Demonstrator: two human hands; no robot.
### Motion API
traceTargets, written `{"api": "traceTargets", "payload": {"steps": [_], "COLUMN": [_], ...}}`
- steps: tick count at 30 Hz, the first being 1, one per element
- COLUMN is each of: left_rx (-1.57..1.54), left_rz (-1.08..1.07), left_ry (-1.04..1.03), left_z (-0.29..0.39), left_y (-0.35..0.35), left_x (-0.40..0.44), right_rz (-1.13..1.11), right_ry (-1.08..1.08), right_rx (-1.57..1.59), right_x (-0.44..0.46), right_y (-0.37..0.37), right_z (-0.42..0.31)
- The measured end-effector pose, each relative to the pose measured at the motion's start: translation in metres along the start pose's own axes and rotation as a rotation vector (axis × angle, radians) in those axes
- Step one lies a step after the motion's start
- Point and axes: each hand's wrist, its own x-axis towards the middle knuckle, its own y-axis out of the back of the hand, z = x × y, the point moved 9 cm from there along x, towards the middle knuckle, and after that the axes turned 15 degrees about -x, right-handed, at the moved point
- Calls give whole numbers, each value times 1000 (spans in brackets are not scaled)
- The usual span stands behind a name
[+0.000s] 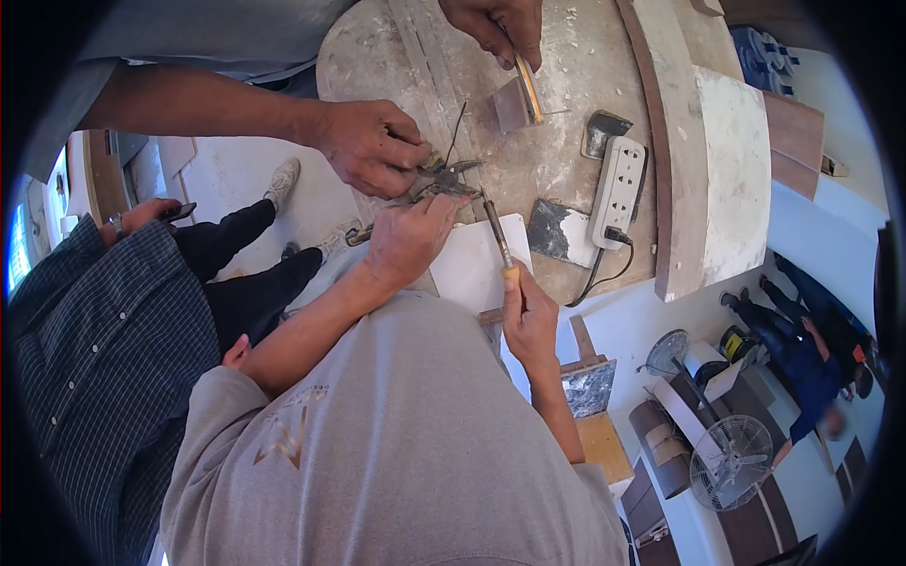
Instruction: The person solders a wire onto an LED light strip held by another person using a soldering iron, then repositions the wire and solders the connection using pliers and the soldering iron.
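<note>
My right hand grips the yellow handle of a soldering iron, its metal shaft pointing away from me over the table. Close to its tip, my left hand is closed in a pinch on a thin reddish wire. Just beyond it, a co-worker's hand holds pliers, whose jaws lie beside the iron's tip. A dark thin wire sticks up there. The co-worker's other hand holds a thin, wood-edged strip with a flat brownish piece at its lower end.
A white power strip with a plugged-in black cord lies on the dusty table. Near it are a paint-smeared dark plate and a white board. A curved wooden piece borders the right. Other people stand nearby.
</note>
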Motion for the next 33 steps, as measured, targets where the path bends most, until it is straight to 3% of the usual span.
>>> {"api": "traceTargets", "payload": {"steps": [19,22,33], "left_rx": [-5,-5,-28], "left_rz": [16,18,8], "left_ry": [-15,-17,14], "left_z": [1,3,-3], "left_y": [1,2,0], "left_x": [0,1,-2], "right_rz": [112,-2,75], "right_ry": [127,5,30], "right_rx": [-43,-31,10], "right_x": [-1,0,0], "right_y": [3,1,0], "right_z": [-6,-4,5]}}
